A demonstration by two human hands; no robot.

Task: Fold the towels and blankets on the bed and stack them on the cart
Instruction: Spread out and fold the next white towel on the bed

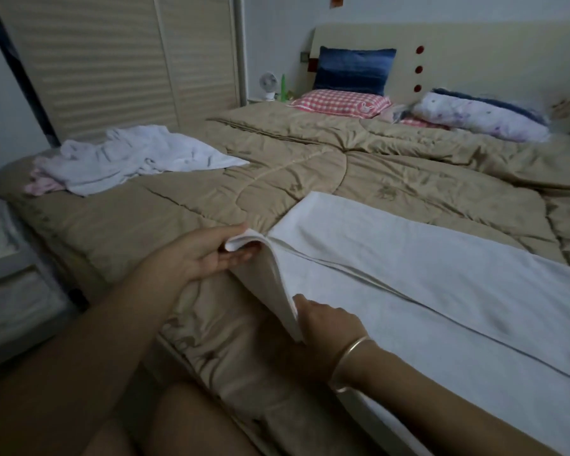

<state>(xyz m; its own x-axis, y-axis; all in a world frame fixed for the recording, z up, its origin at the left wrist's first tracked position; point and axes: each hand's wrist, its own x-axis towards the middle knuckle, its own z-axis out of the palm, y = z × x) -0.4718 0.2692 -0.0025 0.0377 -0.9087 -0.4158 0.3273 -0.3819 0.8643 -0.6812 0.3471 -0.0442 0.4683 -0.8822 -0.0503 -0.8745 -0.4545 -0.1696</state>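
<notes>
Pinching the far corner of the white towel (408, 258) between thumb and fingers, my left hand (204, 255) holds it a little above the tan quilt (310, 166), just toward eight o'clock from the middle of my view. My right hand (326, 324), at about five o'clock, grips the near corner of the same short edge, fingers curled round the cloth, with a thin bangle (352, 353) on its wrist. Between my two hands that short edge stands raised and curves over, showing its doubled layers. The rest of the towel lies flat on the quilt, folded lengthwise, and runs off toward four o'clock, past the edge of my view.

At ten o'clock, near the bed's corner, a crumpled heap of white towels (129, 156) lies unfolded, well apart from my hands, with a pink cloth (43, 184) showing under its left side. At twelve o'clock a blue pillow (352, 70) leans upright against the headboard (474, 51), and a red checked pillow (339, 103) lies flat just in front of it. A floral pillow (477, 120) lies at two o'clock. Slatted wardrobe doors (112, 60) fill eleven o'clock, beyond the bed.
</notes>
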